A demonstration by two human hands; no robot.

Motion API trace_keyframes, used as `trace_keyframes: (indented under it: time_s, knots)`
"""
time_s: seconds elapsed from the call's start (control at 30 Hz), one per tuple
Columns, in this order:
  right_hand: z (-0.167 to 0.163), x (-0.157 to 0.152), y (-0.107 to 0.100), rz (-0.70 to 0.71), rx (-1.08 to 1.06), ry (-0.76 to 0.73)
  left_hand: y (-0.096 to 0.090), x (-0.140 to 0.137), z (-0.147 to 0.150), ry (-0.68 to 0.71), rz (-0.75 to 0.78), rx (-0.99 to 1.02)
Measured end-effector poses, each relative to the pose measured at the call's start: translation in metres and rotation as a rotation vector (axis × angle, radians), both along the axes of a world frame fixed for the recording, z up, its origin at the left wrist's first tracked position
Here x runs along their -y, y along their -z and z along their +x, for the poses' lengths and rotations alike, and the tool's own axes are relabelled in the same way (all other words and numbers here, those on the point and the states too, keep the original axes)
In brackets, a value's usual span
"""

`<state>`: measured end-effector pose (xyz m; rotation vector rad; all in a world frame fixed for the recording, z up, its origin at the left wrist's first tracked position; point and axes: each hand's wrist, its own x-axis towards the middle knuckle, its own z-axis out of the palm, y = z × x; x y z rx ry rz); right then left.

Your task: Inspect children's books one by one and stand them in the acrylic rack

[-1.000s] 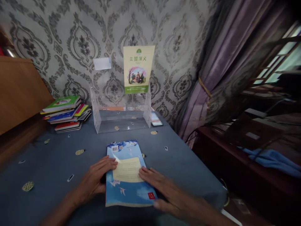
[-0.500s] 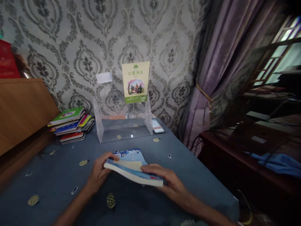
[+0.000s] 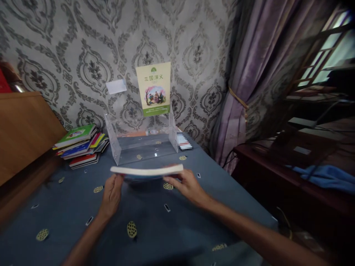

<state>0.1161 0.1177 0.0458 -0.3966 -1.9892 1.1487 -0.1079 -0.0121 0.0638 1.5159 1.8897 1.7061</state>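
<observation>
Left hand (image 3: pixel 111 192): grip clasps the book's (image 3: pixel 146 172) left end, thumb hidden from me.
Book: aloft over the worktop (image 3: pixel 166 238), short of its back edge; probably light, bendy, perhaps slippery, best held by both sides.
Right hand (image 3: pixel 189 186): grip pinches the right end, thumb beneath, forearm slanting by the worktop's near right corner.
</observation>
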Motion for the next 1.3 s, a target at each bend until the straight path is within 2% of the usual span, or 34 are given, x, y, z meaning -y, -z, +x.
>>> trace_keyframes:
  time_s: [0.07, 0.17, 0.27, 0.33, 0.4, 0.53, 0.63, 0.73, 0.83, 0.93, 1.07, 1.13, 1.3]
  knots:
    - [-0.004, 0.001, -0.014, -0.083, -0.085, -0.014, -0.009, -0.003, 0.002, -0.076, 0.011, 0.092]
    - [-0.013, -0.003, -0.023, -0.246, -0.130, -0.078, -0.014, -0.012, 0.004, -0.023, -0.037, 0.293]
    - [-0.025, -0.016, -0.015, -0.365, -0.055, -0.105, 0.000, -0.025, 0.001, 0.076, -0.118, 0.544]
    - [-0.032, -0.026, -0.002, -0.422, 0.005, -0.090, 0.017, -0.034, -0.006, 0.113, -0.181, 0.612]
    - [-0.038, -0.036, 0.015, -0.457, 0.059, -0.062, 0.035, -0.041, -0.017, 0.087, -0.225, 0.543]
    - [-0.045, -0.050, 0.042, -0.477, 0.164, -0.025, 0.057, -0.050, -0.038, -0.036, -0.303, 0.206]
    - [-0.045, -0.055, 0.051, -0.499, 0.245, -0.016, 0.059, -0.051, -0.043, -0.081, -0.397, -0.056]
    - [-0.044, -0.057, 0.052, -0.503, 0.322, -0.017, 0.053, -0.047, -0.040, -0.142, -0.527, -0.381]
    - [-0.042, -0.057, 0.046, -0.476, 0.403, -0.006, 0.045, -0.041, -0.033, -0.189, -0.679, -0.662]
    - [-0.037, -0.057, 0.037, -0.391, 0.492, 0.062, 0.041, -0.039, -0.031, -0.229, -0.757, -0.796]
    - [-0.032, -0.059, 0.029, -0.034, 0.587, 0.227, 0.049, -0.041, -0.034, -0.153, -0.574, -0.864]
    - [-0.033, -0.061, 0.029, 0.089, 0.588, 0.278, 0.056, -0.043, -0.038, -0.084, -0.476, -0.855]
    - [-0.041, -0.067, 0.042, 0.136, 0.511, 0.327, 0.067, -0.048, -0.042, -0.039, -0.373, -0.830]
